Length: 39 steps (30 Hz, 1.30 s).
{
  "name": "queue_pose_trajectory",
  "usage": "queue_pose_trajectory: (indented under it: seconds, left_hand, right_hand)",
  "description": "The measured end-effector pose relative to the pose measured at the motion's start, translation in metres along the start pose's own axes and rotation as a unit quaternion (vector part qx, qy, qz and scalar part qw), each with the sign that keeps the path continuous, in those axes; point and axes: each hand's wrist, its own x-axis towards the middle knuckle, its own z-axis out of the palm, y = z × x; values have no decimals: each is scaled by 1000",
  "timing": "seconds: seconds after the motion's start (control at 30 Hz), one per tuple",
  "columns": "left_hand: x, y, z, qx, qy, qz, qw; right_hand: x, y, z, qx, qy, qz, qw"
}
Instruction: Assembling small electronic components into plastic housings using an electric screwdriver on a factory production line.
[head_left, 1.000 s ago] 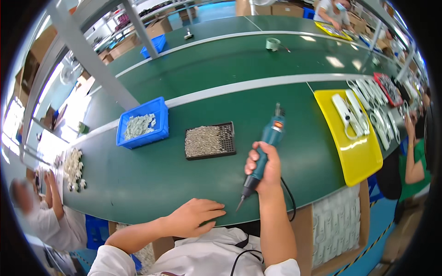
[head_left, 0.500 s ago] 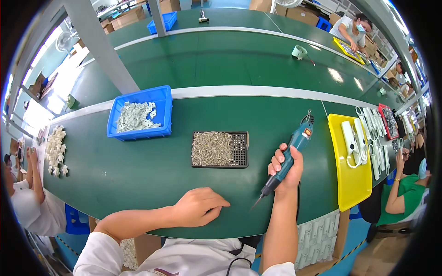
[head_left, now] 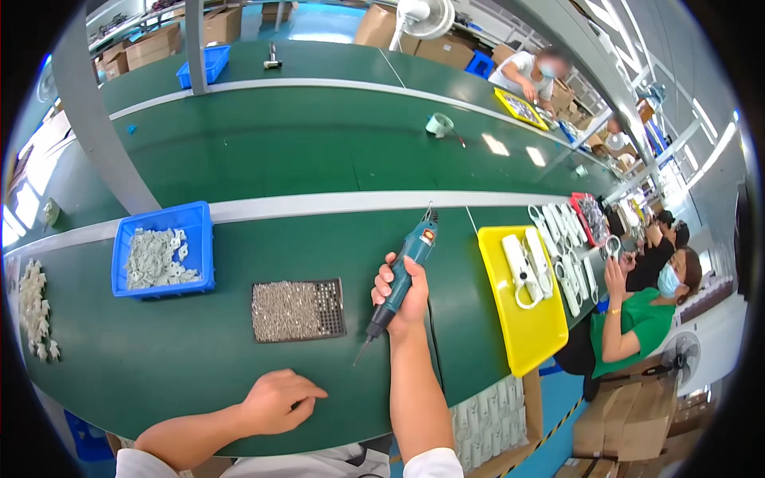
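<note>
An electric screwdriver, teal with a dark nose and a thin bit, is gripped in my right hand. Its bit points down and to the left over the green table, and the hanging loop is at its upper end. Relaxed on the table near the front edge lies my left hand, index finger stretched out and thumb a little apart, with nothing visible in it; its other fingers are mostly hidden. Between and beyond both hands sits a black perforated screw tray, heaped with small metal screws over its left part.
A blue bin of white plastic parts stands left, with more white pieces beyond it. To the right are a yellow tray holding white handled devices, and a co-worker in green. A carton of white parts stands below the edge.
The whole scene has shifted left and somewhat down in view, as my head turned right. Against the table, both hands and the screwdriver look nearly unmoved.
</note>
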Motion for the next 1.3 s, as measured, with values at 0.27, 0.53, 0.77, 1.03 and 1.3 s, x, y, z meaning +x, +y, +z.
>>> queue_pose_trajectory:
  seconds: [0.27,0.53,0.77,1.03,1.3]
  left_hand:
    - [3,-2,3,-35,-5,17,999]
    - [-4,-7,-7,-26,-56,12,998]
    - [4,1,3,-22,-33,-11,999]
    - [4,0,-15,-45,-36,-21,998]
    - [6,4,-21,-77,-43,-22,996]
  right_hand:
    - [5,-12,-5,5,11,23,1000]
    - [11,4,12,9,9,66,998]
    - [5,-5,4,-32,16,34,999]
    - [10,7,7,-14,9,31,999]
    - [10,5,8,-21,-3,28,999]
